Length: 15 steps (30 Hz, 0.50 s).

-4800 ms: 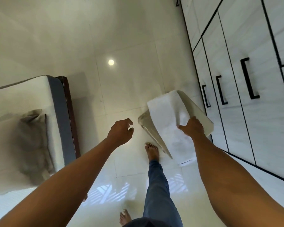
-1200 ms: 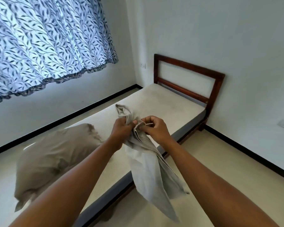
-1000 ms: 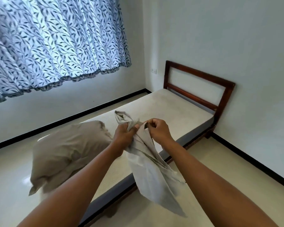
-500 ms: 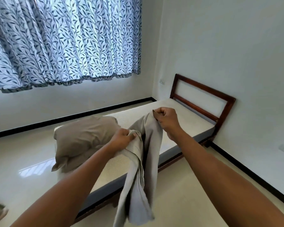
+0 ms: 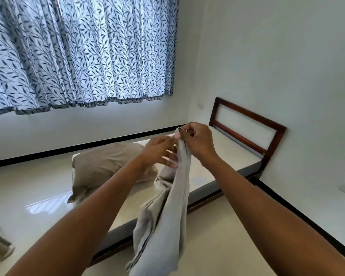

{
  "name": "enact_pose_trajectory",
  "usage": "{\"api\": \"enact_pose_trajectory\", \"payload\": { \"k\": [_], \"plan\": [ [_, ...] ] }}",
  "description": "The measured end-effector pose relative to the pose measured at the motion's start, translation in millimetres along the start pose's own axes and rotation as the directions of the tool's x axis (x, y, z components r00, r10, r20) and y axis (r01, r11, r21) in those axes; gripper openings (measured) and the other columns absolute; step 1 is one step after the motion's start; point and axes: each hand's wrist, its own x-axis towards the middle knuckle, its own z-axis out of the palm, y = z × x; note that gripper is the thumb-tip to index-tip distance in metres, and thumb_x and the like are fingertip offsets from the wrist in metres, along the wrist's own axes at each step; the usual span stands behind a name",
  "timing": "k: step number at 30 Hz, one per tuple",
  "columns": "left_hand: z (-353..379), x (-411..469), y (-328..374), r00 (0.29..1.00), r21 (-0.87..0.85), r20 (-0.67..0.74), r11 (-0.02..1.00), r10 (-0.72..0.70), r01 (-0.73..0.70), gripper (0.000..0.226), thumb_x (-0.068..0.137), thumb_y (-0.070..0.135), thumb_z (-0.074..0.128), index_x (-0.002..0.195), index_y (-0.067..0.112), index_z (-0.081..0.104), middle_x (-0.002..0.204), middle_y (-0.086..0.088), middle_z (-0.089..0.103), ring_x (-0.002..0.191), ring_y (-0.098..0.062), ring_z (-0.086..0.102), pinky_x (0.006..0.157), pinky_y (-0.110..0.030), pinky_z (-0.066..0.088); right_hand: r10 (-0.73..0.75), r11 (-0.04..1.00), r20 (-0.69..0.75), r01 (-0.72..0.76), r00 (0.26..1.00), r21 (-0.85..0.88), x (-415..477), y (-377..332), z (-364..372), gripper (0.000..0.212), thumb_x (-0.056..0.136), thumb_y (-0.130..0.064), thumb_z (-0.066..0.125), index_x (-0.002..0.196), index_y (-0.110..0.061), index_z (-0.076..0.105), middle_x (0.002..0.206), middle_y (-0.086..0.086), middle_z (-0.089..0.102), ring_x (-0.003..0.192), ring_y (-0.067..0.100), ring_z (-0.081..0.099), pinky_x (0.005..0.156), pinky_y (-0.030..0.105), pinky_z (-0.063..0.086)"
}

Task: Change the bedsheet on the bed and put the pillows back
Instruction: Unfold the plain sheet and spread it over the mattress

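My right hand pinches the top edge of a grey-beige bedsheet, holding it up in front of me. The cloth hangs in loose folds beside the bed. My left hand is just beside the right, its blurred fingers stretched out against the fabric and gripping nothing. Behind them, a bare mattress lies on a dark wooden bed frame. A taupe pillow rests at the end away from the headboard. A leaf-patterned curtain covers the window.

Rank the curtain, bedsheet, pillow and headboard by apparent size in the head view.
1. curtain, by far.
2. bedsheet, though it hangs nearest the camera.
3. pillow and headboard: too alike to rank.
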Motion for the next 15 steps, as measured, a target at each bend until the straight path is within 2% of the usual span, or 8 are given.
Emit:
{"api": "enact_pose_trajectory", "payload": {
  "k": [3, 6, 8, 10, 12, 15],
  "plan": [
    [29.2, -1.2, 23.8, 0.994, 0.205, 0.037, 0.973, 0.102, -0.108, 0.046, 0.087, 0.042, 0.074, 0.111, 0.003, 0.07, 0.098, -0.014, 0.076, 0.081, -0.03, 0.076, 0.071, -0.049, 0.064, -0.021, 0.997, 0.021, 0.019, 1.0, 0.071, -2.9, 3.4, -21.5, 0.011, 0.089, -0.02, 0.076, 0.084, -0.01, 0.076, 0.073, 0.002, 0.073, 0.063, 0.007, 0.064, 0.063, 0.028, 0.055],
    [41.6, 2.4, 26.0, 0.994, 0.308, -0.032, 0.947, 0.1, -0.086, 0.035, 0.087, 0.029, 0.079, 0.099, -0.002, 0.072, 0.09, -0.019, 0.076, 0.076, -0.031, 0.076, 0.074, -0.052, 0.063, -0.007, 0.993, 0.119, -0.007, 0.993, 0.116, -3.3, 14.8, -41.9, 0.014, 0.089, -0.021, 0.079, 0.086, -0.008, 0.077, 0.071, 0.003, 0.073, 0.063, 0.009, 0.063, 0.062, 0.03, 0.053],
    [45.8, -0.5, 24.5, 0.993, 0.311, -0.052, 0.947, 0.104, -0.083, 0.028, 0.085, 0.017, 0.081, 0.102, -0.001, 0.07, 0.091, -0.018, 0.076, 0.077, -0.03, 0.077, 0.074, -0.056, 0.062, -0.014, 0.991, 0.155, -0.007, 0.988, 0.135, -6.4, 19.5, -47.9, 0.014, 0.089, -0.022, 0.079, 0.087, -0.008, 0.077, 0.072, 0.002, 0.073, 0.064, 0.009, 0.063, 0.063, 0.028, 0.052],
    [51.3, -4.5, 24.0, 0.99, 0.325, -0.082, 0.942, 0.118, -0.086, 0.037, 0.079, 0.018, 0.086, 0.109, 0.006, 0.067, 0.097, -0.012, 0.075, 0.079, -0.026, 0.077, 0.068, -0.051, 0.064, -0.028, 0.985, 0.145, 0.002, 0.989, 0.173, -7.0, 16.7, -48.6, 0.01, 0.09, -0.018, 0.077, 0.085, -0.009, 0.076, 0.068, -0.007, 0.07, 0.062, 0.006, 0.063, 0.061, 0.024, 0.05],
    [58.7, -8.1, 27.6, 0.984, 0.323, -0.124, 0.943, 0.129, -0.083, 0.038, 0.079, 0.02, 0.086, 0.108, 0.007, 0.065, 0.095, -0.011, 0.074, 0.076, -0.026, 0.077, 0.063, -0.045, 0.064, -0.043, 0.98, 0.136, 0.015, 0.99, 0.198, -3.2, 9.9, -48.8, 0.009, 0.089, -0.017, 0.077, 0.084, -0.009, 0.075, 0.068, -0.007, 0.069, 0.062, 0.008, 0.063, 0.062, 0.027, 0.051],
    [64.1, -6.3, 37.1, 0.964, 0.251, -0.233, 0.965, 0.13, -0.069, 0.015, 0.089, 0.012, 0.071, 0.099, 0.0, 0.067, 0.088, -0.019, 0.076, 0.07, -0.031, 0.076, 0.061, -0.043, 0.063, -0.059, 0.979, 0.149, 0.028, 0.987, 0.202, 6.5, 1.0, -53.1, 0.009, 0.087, -0.015, 0.079, 0.081, -0.009, 0.075, 0.063, -0.01, 0.067, 0.058, 0.006, 0.059, 0.06, 0.025, 0.049]
  ]
}}
